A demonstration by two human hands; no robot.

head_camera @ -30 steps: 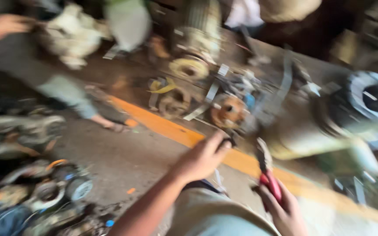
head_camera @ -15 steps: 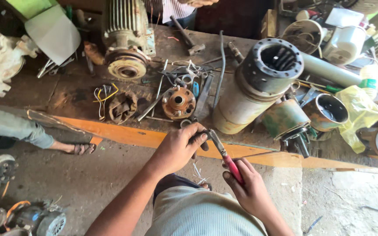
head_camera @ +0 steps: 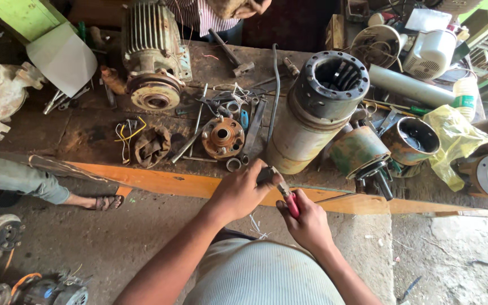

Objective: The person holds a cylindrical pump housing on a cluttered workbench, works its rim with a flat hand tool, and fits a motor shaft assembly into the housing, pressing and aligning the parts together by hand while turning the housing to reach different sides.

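Both hands at orange bench edge (head_camera: 159, 182): right hand (head_camera: 307, 223) grips red-handled pliers (head_camera: 287, 196); left hand (head_camera: 243, 189) clenched at pliers' head. Workbench (head_camera: 86, 133) crowded; floor (head_camera: 114, 237) open below.

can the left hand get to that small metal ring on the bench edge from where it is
Probably yes: the left hand hovers just below the metal ring, with nothing between them, though its grip is closed on something small beside the red-handled pliers.

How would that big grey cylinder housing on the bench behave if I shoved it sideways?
The grey cylinder housing looks like thick metal, so it is probably heavy and hard to slide. It lies tilted among the clutter on the workbench, so it might roll toward the rusty cup-shaped housing rather than tip.
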